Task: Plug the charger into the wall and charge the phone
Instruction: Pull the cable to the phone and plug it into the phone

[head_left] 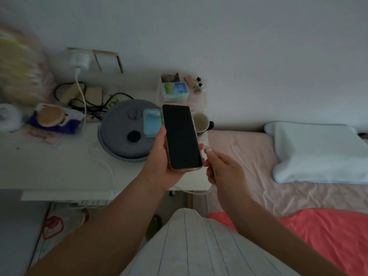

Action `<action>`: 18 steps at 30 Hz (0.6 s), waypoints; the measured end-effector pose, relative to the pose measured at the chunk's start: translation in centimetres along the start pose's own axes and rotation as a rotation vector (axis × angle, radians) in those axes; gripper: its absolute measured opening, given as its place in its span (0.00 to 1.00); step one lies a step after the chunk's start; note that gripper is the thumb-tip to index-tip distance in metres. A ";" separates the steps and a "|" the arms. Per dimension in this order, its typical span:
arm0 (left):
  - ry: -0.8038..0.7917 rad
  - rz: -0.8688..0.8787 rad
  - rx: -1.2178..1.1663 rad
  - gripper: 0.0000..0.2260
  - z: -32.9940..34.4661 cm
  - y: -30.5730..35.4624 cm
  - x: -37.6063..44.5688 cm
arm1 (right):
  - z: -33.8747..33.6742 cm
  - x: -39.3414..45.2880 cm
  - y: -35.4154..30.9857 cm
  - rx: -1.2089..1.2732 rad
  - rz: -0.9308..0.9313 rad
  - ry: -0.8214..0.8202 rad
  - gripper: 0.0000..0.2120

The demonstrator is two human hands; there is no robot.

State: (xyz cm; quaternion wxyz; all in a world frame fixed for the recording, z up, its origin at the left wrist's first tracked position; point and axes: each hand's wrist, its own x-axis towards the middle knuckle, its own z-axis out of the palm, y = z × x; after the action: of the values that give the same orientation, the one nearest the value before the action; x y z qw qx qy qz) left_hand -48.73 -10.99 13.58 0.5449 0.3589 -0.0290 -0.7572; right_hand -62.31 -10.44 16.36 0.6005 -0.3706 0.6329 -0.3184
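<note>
My left hand (159,164) holds a phone (182,136) with a dark screen, upright above the table's right end. My right hand (225,170) pinches the white cable end (208,150) just right of the phone's lower edge; the plug tip sits beside the phone, apart from its port. The white cable (199,191) loops down under my right hand and runs left over the table. A white charger (80,60) sits in the wall socket at the far left, with a white cord (83,100) hanging from it.
The white table (49,166) carries a grey round lidded container (123,132), a light blue case (152,124), a mug (200,120), a tissue pack (176,91), black cables and a snack bag. To the right lies a bed with pink sheet (239,156) and white pillow (318,152).
</note>
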 end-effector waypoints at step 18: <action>-0.164 0.116 -0.139 0.32 6.6 5.0 -4.4 | 2.6 -7.6 -5.7 0.058 -0.166 -0.163 0.14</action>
State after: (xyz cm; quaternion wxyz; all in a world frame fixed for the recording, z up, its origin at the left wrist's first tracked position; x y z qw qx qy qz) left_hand -47.82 -11.53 22.90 0.6071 0.2547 -0.0416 -0.7515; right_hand -59.19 -6.84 24.97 0.6321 -0.4288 0.5396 -0.3541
